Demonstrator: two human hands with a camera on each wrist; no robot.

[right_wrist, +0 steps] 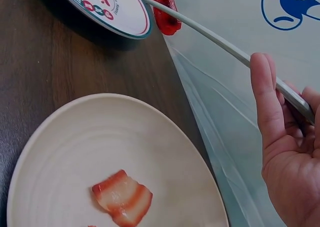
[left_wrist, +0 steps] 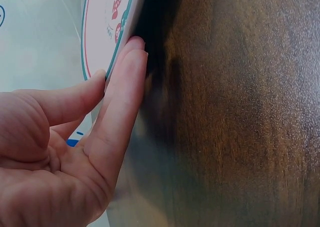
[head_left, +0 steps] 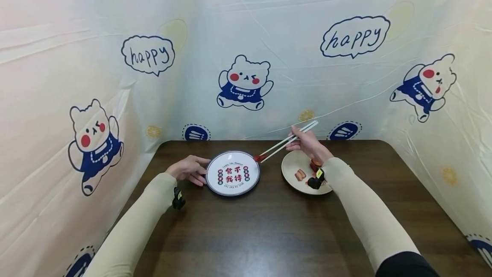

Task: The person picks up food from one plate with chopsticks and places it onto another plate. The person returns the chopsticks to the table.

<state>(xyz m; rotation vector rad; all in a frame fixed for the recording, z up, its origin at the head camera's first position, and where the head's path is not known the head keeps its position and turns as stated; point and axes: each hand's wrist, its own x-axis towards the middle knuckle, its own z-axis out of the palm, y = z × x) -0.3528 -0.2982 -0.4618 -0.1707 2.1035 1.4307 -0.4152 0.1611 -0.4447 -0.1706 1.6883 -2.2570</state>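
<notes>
My left hand [head_left: 188, 169] pinches the near-left rim of a white plate [head_left: 232, 157] with red lettering and a dark edge; in the left wrist view the thumb is above the rim and fingers lie beneath. My right hand [head_left: 307, 144] grips a pair of pale chopsticks [head_left: 276, 145] pointing down-left. At their tips is a glossy red piece of food [right_wrist: 167, 14], beside the white plate's right edge. Below the right wrist sits a beige plate [right_wrist: 55, 137] with a pinkish striped, meat-like slice [right_wrist: 122, 197] and a reddish-brown piece [head_left: 315, 165], partly hidden by the wrist camera.
Both plates are on a dark brown wooden table [head_left: 246, 234]. A pale sheet [head_left: 292, 76] printed with bears and "happy" bubbles hangs behind the table and along both sides. A black camera [head_left: 178, 199] is strapped to the left wrist.
</notes>
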